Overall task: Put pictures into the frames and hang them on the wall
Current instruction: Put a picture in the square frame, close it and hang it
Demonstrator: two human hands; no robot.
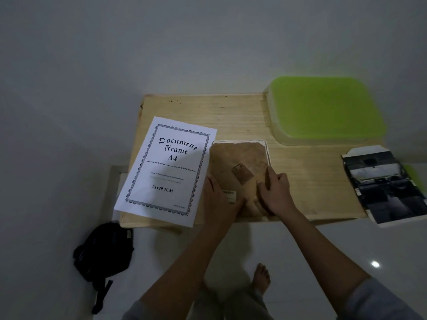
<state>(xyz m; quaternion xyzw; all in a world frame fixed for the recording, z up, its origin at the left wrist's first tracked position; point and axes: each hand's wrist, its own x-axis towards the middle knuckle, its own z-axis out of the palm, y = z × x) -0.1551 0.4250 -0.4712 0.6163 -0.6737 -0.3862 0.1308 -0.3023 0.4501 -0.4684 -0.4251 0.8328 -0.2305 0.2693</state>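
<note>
Right hand (275,192): on the near right part of the backing (235,155). Thumb stretched along the board, fingers bent down onto it. Too dim to tell whether they pinch a clip.
Left hand (218,199): close beside the right, lying on the backing's near left part. Fingers look stretched and pressing, gripping nothing.
Frame (267,148): face down under both hands, white rim showing past the fingertips.
Stand (242,174): small flap just beyond the hands, lying flat.
Step, as judged: freeing or seating the backing.
Doing it well: left palm holds the board flat, right works one clip at a time. Keep weight off the middle and the stand folded.
Sheet (166,169): just left of the left hand.
Photos (388,188): well right of the right hand, at the edge of the table (312,181), not yet in the frame.
</note>
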